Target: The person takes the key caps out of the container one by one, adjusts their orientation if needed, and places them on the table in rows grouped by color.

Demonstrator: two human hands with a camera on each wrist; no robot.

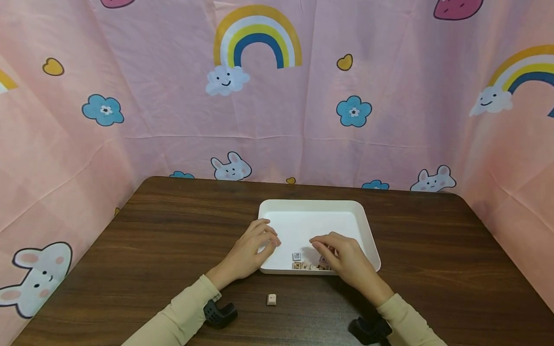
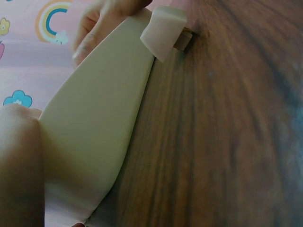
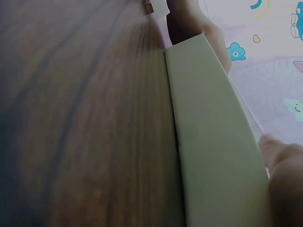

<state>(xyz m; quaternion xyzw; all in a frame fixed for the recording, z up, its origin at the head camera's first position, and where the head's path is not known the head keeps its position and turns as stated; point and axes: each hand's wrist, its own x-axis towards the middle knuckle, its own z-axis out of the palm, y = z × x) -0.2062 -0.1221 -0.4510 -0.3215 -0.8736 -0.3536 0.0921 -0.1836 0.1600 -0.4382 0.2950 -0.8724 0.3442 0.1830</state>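
A white tray lies on the table, with several small cream keycaps with printed faces near its front wall. My left hand is at the tray's left side, fingers loosely bent and nothing seen in them. Over the tray's front right, my right hand has its thumb and forefinger tips close together; whether something sits between them cannot be seen. Some keycaps lie partly hidden behind that hand. One single keycap stands on the table in front of the tray, also a large keycap shape in the left wrist view.
The dark wood table extends around the tray on all sides. Behind it hangs a pink cloth with rainbows, flowers and rabbits. A black wrist device is on the left sleeve, another black device on the right.
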